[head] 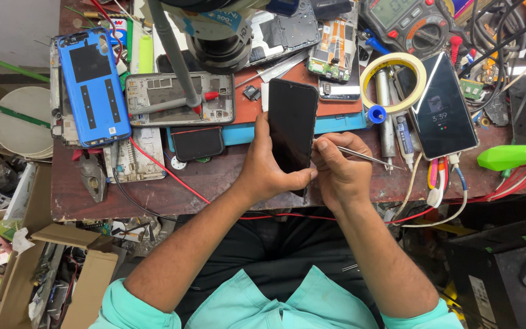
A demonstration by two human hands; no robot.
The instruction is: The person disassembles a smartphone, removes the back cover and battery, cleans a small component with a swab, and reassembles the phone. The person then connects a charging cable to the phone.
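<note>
My left hand (265, 170) grips a black smartphone (291, 122) by its lower part, screen up and dark, above the front of a cluttered workbench (153, 189). My right hand (343, 172) holds thin metal tweezers (366, 156) whose tips touch the phone's right edge. The tweezers' handle sticks out to the right over the bench.
A blue phone back cover (92, 85), a bare phone frame (181, 97) and a small black screen (197, 143) lie to the left. At the right are a tape roll (393, 82), a lit charging phone (442, 113), a multimeter (406, 24) and many cables. A microscope (217, 36) hangs overhead.
</note>
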